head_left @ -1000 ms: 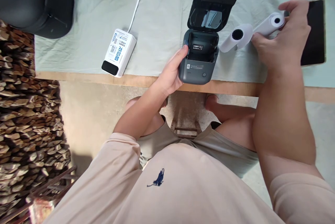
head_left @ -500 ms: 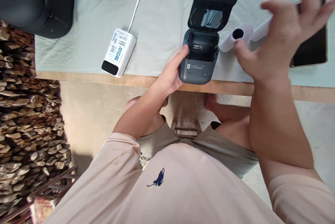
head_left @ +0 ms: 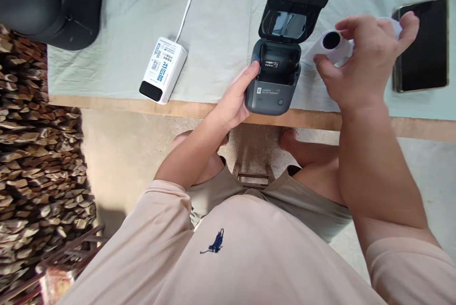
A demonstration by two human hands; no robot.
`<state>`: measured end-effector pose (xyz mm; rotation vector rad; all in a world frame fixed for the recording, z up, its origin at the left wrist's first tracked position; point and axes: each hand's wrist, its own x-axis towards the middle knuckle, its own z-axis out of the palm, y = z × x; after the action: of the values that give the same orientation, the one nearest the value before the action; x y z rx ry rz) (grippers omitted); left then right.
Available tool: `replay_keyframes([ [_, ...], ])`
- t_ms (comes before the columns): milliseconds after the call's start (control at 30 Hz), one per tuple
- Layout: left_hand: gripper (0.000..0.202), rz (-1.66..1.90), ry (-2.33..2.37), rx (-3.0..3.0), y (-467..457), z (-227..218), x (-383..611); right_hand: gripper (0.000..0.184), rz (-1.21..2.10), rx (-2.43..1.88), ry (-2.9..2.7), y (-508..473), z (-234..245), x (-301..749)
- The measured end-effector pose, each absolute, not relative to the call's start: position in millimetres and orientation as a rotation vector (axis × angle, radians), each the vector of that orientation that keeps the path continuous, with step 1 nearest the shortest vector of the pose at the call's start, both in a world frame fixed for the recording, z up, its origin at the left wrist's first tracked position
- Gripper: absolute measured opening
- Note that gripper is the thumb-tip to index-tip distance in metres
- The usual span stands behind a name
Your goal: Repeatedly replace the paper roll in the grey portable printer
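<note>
A dark grey label printer [head_left: 269, 98] stands at the table's front edge with its lid [head_left: 299, 3] raised and its paper bay showing no roll. My left hand [head_left: 237, 96] grips the printer's left side, thumb on the rim of the bay. To the right, my right hand [head_left: 368, 58] has its thumb and fingers around a white paper roll [head_left: 329, 48] with a dark core hole facing the printer. A loose strip of the paper trails at the roll's left. Behind the fingers another white piece [head_left: 390, 25] partly shows; my hand hides the rest.
A white power bank [head_left: 162, 70] with a short cable lies left on the cloth-covered table [head_left: 221, 10]. A phone [head_left: 422, 48] lies right of my right hand. A black case [head_left: 50, 3] sits at the far left, above stacked firewood [head_left: 42, 153].
My right hand has come down and left from its spread pose and closed around the paper roll, uncovering more of the phone. The left hand still holds the open printer.
</note>
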<state>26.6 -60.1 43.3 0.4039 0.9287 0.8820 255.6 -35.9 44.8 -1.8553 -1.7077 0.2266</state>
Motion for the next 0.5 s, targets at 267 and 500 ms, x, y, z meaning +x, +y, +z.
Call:
replay_keyframes([
  [267,0.045,0.866,0.963,0.292,-60,47,28,0.063,0.057,-1.491,-1.712,-17,14,283],
  [500,0.041,0.869,0.929,0.352,-60,45,27,0.062,0.490,-1.371,-1.510,4,36,274],
])
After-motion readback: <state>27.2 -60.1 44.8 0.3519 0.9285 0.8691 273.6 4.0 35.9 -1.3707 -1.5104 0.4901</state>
